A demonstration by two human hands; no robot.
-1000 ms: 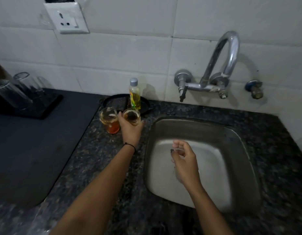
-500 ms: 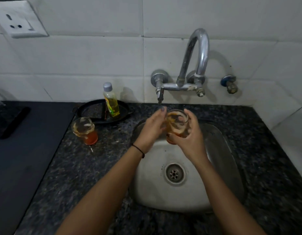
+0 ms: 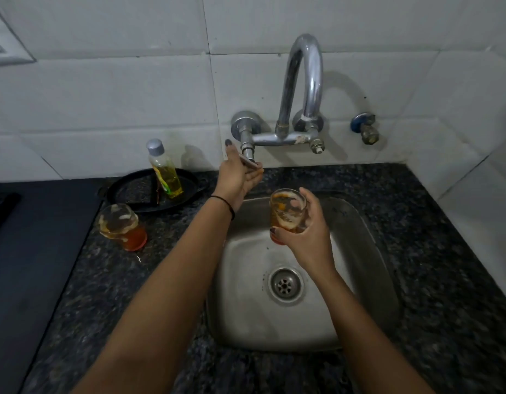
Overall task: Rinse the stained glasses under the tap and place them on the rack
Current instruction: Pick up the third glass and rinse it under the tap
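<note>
My right hand (image 3: 308, 234) grips a stained glass (image 3: 287, 211) with orange residue, held upright over the steel sink (image 3: 360, 280). My left hand (image 3: 237, 174) is raised to the left handle (image 3: 247, 155) of the wall tap (image 3: 303, 89), fingers wrapped around the lever. A second stained glass (image 3: 121, 226) with orange liquid at its bottom stands on the dark granite counter to the left of the sink. No water is seen running from the spout. The rack is out of view.
A bottle of yellow liquid (image 3: 163, 172) stands on a black pan (image 3: 132, 191) behind the second glass. A dark mat (image 3: 32, 265) covers the counter at left. A small valve (image 3: 365, 129) sticks out of the tiled wall right of the tap. The drain (image 3: 284, 284) sits mid-sink.
My left hand picked one glass off the counter, passed it to my right hand over the sink, then let go and rose to the tap handle. The view shifted right.
</note>
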